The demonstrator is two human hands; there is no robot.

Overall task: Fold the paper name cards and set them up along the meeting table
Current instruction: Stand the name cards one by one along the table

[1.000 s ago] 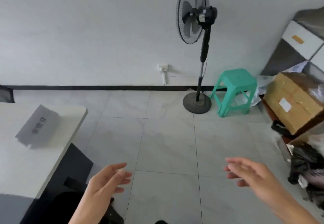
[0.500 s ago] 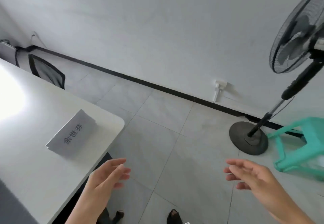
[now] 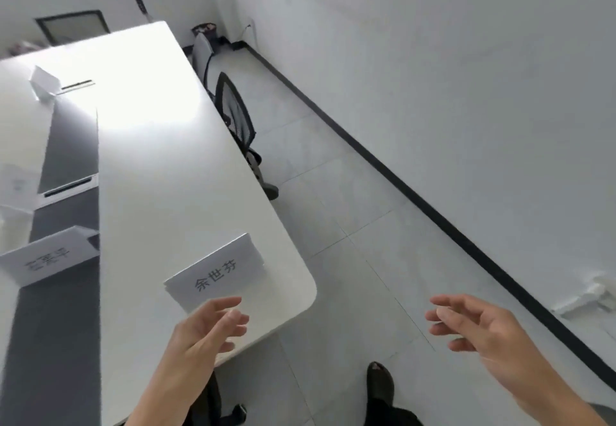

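A long white meeting table [image 3: 173, 165] with a dark centre strip runs away from me on the left. A folded white name card [image 3: 215, 272] with black characters stands near the table's rounded near corner. A second folded card [image 3: 46, 259] stands across the strip at the left, and a third card [image 3: 45, 84] sits far down the table. My left hand [image 3: 206, 329] hovers empty, fingers relaxed, just in front of the nearest card without touching it. My right hand [image 3: 476, 329] floats over the floor to the right, fingers loosely spread, holding nothing.
A black mesh office chair [image 3: 236, 115] is pushed against the table's right edge, with another chair [image 3: 201, 54] farther back. A white wall with a black skirting strip [image 3: 416, 199] runs along the right. My shoe [image 3: 380, 380] stands on the grey tiled floor.
The view has swung left from the fan and stool onto the table's length. Both hands keep the same empty, relaxed pose; the left now sits over the table corner near the card.
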